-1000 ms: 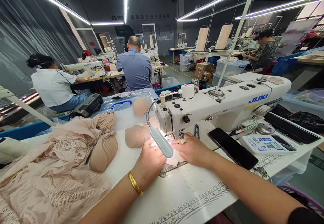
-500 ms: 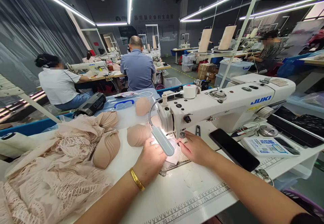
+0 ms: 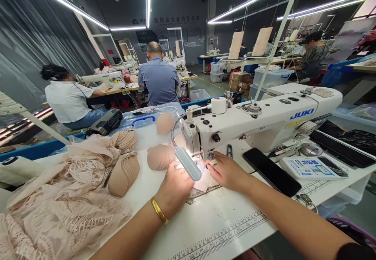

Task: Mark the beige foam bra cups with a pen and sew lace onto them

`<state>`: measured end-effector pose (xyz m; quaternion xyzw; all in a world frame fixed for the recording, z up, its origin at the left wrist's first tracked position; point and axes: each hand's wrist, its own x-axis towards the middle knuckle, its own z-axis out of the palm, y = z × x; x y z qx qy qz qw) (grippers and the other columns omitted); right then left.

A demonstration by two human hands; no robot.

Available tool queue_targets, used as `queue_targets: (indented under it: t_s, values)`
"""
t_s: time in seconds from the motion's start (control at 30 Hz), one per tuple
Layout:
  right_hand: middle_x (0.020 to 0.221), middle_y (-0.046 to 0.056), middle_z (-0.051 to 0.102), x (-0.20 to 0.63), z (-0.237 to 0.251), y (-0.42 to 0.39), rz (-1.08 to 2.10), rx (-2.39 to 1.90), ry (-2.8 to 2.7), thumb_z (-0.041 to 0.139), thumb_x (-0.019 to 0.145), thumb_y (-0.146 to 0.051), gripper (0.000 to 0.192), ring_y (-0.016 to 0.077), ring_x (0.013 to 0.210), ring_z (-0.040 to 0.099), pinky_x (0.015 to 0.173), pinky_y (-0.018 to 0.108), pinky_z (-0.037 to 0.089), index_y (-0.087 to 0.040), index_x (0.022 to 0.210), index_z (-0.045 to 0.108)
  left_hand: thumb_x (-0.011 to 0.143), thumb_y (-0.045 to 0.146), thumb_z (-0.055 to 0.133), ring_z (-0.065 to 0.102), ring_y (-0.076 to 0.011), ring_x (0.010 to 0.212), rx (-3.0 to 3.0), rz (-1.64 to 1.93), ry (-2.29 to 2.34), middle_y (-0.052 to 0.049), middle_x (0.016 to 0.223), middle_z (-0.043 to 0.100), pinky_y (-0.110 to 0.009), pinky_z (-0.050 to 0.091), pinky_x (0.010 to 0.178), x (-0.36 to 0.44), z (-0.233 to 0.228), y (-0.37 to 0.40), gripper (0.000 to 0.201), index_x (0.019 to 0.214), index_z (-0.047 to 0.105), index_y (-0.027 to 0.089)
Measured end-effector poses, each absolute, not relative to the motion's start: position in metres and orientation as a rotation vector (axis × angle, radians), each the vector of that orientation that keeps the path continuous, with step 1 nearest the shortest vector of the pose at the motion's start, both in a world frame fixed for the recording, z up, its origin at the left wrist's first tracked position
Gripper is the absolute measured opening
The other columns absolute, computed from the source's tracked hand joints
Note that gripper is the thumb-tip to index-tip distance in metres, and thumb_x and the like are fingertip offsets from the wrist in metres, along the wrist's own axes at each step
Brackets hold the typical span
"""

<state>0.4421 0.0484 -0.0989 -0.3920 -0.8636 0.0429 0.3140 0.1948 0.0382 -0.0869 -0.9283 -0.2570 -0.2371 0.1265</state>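
A pale, thin fabric piece lies under the needle end of a white sewing machine, brightly lit by a grey gooseneck lamp. My left hand, with a gold bangle at the wrist, is closed on the fabric's left side. The lamp head hides some of its fingertips. From the right, my right hand reaches in beside the presser foot, fingers pinched at the fabric's right edge. A ring-like band sits on one of its fingers.
Beige lace fabric is heaped at left, beside stacked beige bra cups. More cups lie behind my left hand. A black phone and a white-and-blue box rest at right. Co-workers sit beyond, one in a blue shirt.
The view has shifted very slightly. Both hands stay at nearly the same spots by the needle, and the fabric between them shows a little more toward the front.
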Motion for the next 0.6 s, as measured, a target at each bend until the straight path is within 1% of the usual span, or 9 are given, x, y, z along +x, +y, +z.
queue_targets:
  t_s: [0.13,0.23,0.33,0.43,0.53,0.6]
  values:
    - [0.09,0.007,0.071,0.442,-0.096,0.047,0.119,-1.04,-2.307,0.046,0.095,-0.006,0.023,0.0254,0.089,0.061,0.081,0.037,0.052,-0.019,0.103,0.063,0.077,-0.003,0.053,0.067,-0.0254,0.085,-2.668,-0.674,-0.742,-0.006,0.088,0.075,-0.054,0.047,0.09,0.194,-0.085,0.042,0.035,0.1,0.065,0.02]
    - [0.084,0.006,0.068,0.443,-0.094,0.046,0.131,-1.057,-2.391,0.047,0.095,-0.007,0.021,0.0241,0.083,0.057,0.078,0.036,0.047,-0.02,0.098,0.064,0.073,-0.004,0.054,0.066,-0.0245,0.083,-2.675,-0.635,-0.785,-0.004,0.085,0.072,-0.055,0.046,0.093,0.195,-0.082,0.04,0.033,0.094,0.064,0.02]
    - [0.075,0.002,0.062,0.445,-0.089,0.043,0.183,-0.977,-2.518,0.049,0.094,-0.008,0.021,0.0212,0.074,0.051,0.075,0.033,0.042,-0.022,0.088,0.063,0.08,0.002,0.055,0.061,-0.0217,0.074,-2.694,-0.608,-0.816,-0.001,0.078,0.067,-0.05,0.045,0.087,0.2,-0.081,0.027,0.02,0.086,0.061,0.021]
    - [0.073,0.0,0.059,0.445,-0.086,0.04,0.24,-0.862,-2.615,0.049,0.093,-0.008,0.023,0.0186,0.07,0.047,0.073,0.032,0.038,-0.022,0.081,0.062,0.09,0.009,0.052,0.054,-0.0178,0.064,-2.724,-0.598,-0.836,0.001,0.078,0.066,-0.047,0.042,0.083,0.206,-0.081,0.011,0.016,0.089,0.062,0.021]
    - [0.075,0.0,0.059,0.444,-0.084,0.039,0.252,-0.849,-2.636,0.051,0.09,-0.008,0.021,0.0177,0.069,0.045,0.071,0.031,0.035,-0.022,0.078,0.062,0.093,0.011,0.052,0.053,-0.0174,0.064,-2.762,-0.595,-0.837,0.001,0.082,0.068,-0.049,0.041,0.086,0.208,-0.078,0.006,0.016,0.095,0.063,0.021]
    - [0.074,0.0,0.058,0.443,-0.085,0.038,0.248,-0.875,-2.628,0.052,0.088,-0.007,0.021,0.0173,0.068,0.043,0.069,0.031,0.033,-0.021,0.076,0.06,0.092,0.011,0.052,0.056,-0.0186,0.067,-2.783,-0.594,-0.821,0.001,0.081,0.067,-0.048,0.04,0.086,0.207,-0.076,0.009,0.014,0.092,0.062,0.021]
